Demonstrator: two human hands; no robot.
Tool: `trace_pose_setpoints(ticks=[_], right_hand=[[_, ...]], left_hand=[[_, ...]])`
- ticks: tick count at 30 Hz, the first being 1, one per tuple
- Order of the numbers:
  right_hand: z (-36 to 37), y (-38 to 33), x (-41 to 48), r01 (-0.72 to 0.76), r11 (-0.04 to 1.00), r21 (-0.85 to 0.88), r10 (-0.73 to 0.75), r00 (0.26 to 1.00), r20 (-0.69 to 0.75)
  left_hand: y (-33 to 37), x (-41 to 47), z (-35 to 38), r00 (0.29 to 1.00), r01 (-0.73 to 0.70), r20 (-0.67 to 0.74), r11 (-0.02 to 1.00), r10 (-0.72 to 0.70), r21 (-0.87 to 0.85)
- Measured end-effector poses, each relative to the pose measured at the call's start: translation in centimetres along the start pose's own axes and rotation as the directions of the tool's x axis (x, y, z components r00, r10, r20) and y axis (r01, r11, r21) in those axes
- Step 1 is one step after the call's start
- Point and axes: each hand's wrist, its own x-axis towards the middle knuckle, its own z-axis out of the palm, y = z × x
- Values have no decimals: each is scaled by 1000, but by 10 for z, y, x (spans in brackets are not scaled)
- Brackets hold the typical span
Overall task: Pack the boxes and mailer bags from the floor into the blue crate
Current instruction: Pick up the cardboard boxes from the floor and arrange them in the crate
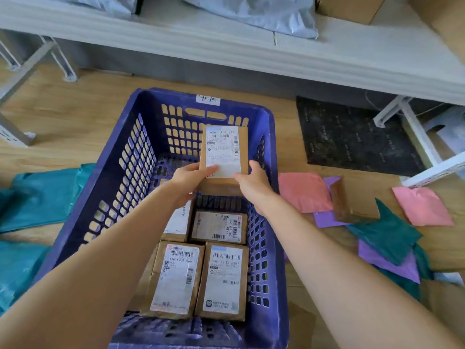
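Lowering a small brown cardboard box with a white shipping label (224, 152) into the blue perforated plastic crate (120, 177), that's the step going on here. Both hands have it by its near end: the left hand (191, 182) has its thumb on the label and fingers curled under the left corner, and the right hand (254, 182) pinches the right corner the same way. So both are clamped on the box, which hangs tilted over the crate's empty far half, not touching the bottom yet.

Four labelled brown boxes already sit in the near half, two by two: near-left box (176, 278), near-right box (222, 280), a flatter box behind (219, 226) and one half hidden under the left forearm (180, 222).

My guess for the next move: set it flat right behind that back row, toward the right wall, then let go.

Plenty left on the floor to the right: pink mailer bags (304, 191), purple mailers (390, 263), teal mailers (387, 235) and a loose brown box (352, 205). More teal bags (42, 195) sit by the left wall.

Readable stuff: the near-left label says "436 A208 066", and the held one looks like "A 5 B16". A white tag on the far rim (208, 99) has handwriting I can't make out.
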Motion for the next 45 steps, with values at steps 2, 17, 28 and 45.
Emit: trace_pose_setpoints(ticks=[2,17,28,45], right_hand=[[9,5,10,-55,998,6,55,998,-6],[38,31,52,-200,968,-154,198,980,-29],[45,39,50,-259,947,-192,262,965,-10],[-91,-36,-45,103,986,131,-95,993,-68]], left_hand=[[-6,11,6,997,0,-75,999,-2,-33],[-39,55,-1,944,-199,-142,857,298,474],[-63,58,11,967,-198,11,724,254,661],[67,-46,70,794,-514,101,575,599,637]])
